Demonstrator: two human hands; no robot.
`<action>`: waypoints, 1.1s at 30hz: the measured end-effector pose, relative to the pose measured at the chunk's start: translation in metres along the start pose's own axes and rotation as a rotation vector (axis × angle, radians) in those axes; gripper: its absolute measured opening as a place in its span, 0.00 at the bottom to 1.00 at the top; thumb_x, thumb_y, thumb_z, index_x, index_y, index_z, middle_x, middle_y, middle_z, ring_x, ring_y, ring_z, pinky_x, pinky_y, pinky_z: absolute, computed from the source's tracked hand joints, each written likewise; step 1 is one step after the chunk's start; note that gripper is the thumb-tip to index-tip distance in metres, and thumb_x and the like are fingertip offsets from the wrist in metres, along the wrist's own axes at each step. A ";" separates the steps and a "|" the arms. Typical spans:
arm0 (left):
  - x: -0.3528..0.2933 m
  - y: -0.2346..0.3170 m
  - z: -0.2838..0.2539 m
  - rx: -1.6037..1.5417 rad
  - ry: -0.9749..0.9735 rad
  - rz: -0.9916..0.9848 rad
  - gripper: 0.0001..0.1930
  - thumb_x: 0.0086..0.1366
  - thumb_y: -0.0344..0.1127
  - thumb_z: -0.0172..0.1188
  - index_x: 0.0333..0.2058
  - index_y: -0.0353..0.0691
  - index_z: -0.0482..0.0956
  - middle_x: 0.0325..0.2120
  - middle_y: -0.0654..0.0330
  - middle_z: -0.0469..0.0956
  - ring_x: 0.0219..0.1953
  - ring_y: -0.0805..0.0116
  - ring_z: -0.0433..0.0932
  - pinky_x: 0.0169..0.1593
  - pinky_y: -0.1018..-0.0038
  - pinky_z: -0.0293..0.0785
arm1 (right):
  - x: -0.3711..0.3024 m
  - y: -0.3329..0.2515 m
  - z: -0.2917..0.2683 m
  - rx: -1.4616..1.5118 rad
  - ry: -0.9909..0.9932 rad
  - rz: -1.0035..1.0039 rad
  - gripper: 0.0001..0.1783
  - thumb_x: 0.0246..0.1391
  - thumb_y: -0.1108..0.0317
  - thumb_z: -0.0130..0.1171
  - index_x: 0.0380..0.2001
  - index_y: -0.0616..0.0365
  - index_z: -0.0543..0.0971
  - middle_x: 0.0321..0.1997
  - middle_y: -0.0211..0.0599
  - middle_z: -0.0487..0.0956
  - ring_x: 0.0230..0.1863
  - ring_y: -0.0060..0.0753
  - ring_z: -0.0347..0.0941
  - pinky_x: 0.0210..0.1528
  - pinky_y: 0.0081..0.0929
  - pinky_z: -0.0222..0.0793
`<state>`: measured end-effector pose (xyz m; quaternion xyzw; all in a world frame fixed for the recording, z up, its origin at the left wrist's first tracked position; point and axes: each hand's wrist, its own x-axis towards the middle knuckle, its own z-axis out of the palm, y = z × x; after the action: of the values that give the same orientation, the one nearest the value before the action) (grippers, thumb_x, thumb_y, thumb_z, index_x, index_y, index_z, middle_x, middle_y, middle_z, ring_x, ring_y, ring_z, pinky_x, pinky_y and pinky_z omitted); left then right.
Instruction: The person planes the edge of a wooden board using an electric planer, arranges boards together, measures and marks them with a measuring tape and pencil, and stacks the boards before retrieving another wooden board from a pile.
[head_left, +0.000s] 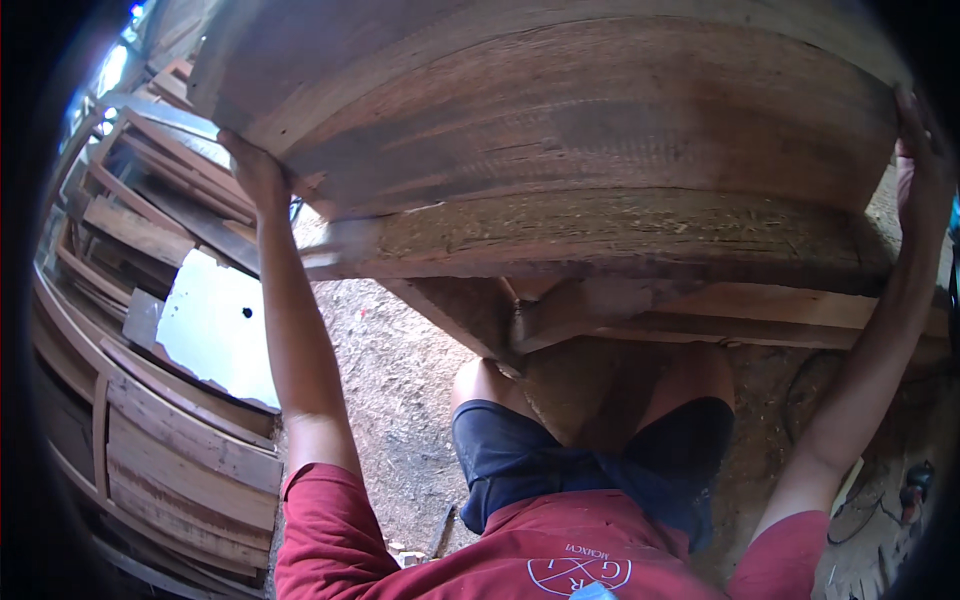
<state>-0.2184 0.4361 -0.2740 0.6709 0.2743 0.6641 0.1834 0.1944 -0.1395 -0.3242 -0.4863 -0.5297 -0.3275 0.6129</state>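
A wide wooden panel (600, 110) of joined brown boards spans the upper middle, tilted up above a rough workbench beam (600, 230). My left hand (252, 168) grips the panel's left edge near its lower corner; most of its fingers are hidden behind the wood. On the far right side, my right hand (918, 150) is closed round the opposite edge, partly lost in the dark rim of the picture. Both arms are stretched forward and apart. The panel's lower edge lies close along the beam; whether it rests on it I cannot tell.
Wooden frames and boards (190, 470) are stacked along the left, with a white sheet (220, 320) leaning there. Bench legs and braces (480, 310) stand before my knees. Sawdust covers the floor (390, 400). A dark corded tool (915, 485) lies at the lower right.
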 end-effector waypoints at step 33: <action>0.016 -0.041 -0.022 0.072 -0.030 0.028 0.44 0.76 0.66 0.36 0.71 0.29 0.58 0.62 0.45 0.71 0.60 0.56 0.72 0.64 0.64 0.66 | -0.020 -0.005 0.015 -0.195 0.194 0.265 0.27 0.62 0.59 0.67 0.61 0.60 0.79 0.60 0.46 0.80 0.59 0.31 0.78 0.65 0.32 0.71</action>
<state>-0.2462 0.4749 -0.2854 0.6907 0.2856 0.6463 0.1538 0.1804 -0.1289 -0.3430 -0.5749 -0.3652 -0.3391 0.6490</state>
